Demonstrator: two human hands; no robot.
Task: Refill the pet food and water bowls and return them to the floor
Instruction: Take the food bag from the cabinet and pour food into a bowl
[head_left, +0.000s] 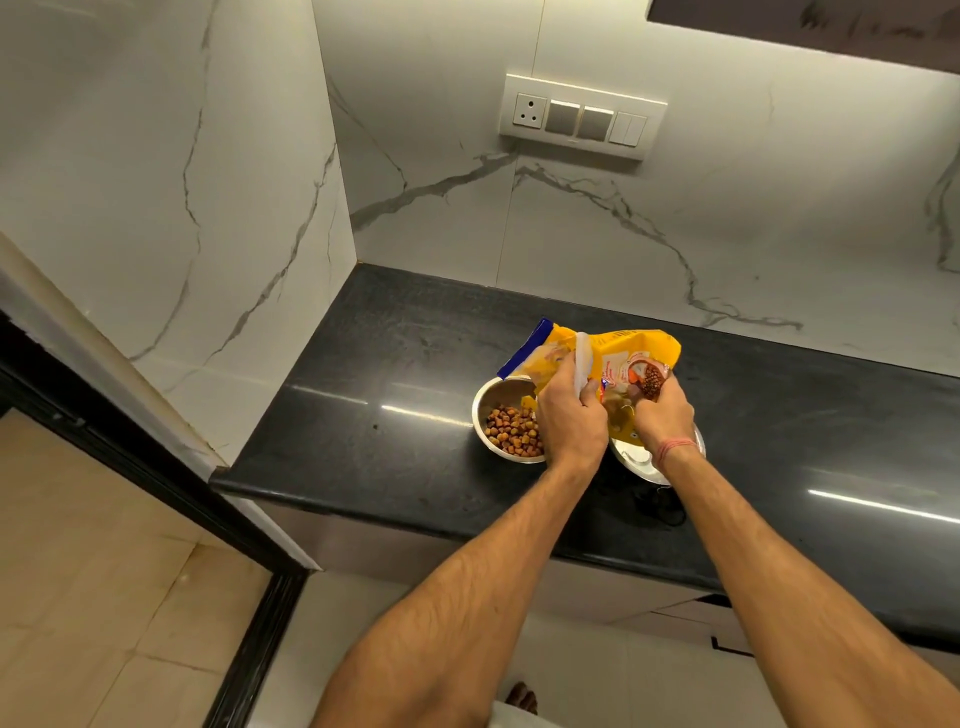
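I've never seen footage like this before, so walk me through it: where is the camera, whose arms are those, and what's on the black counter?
There is no machine here. The single picture comes from a wide-angle camera worn on a person's head, looking forward and down, so the two bare arms reaching in from the bottom are the wearer's own. The left hand and the right hand both grip a yellow pet food bag above a black countertop in a marble-walled corner. On the counter stand two steel bowls side by side: the left bowl holds brown kibble, while the right bowl is mostly hidden under the right hand, so its contents cannot be told. A switch panel sits on the back wall.
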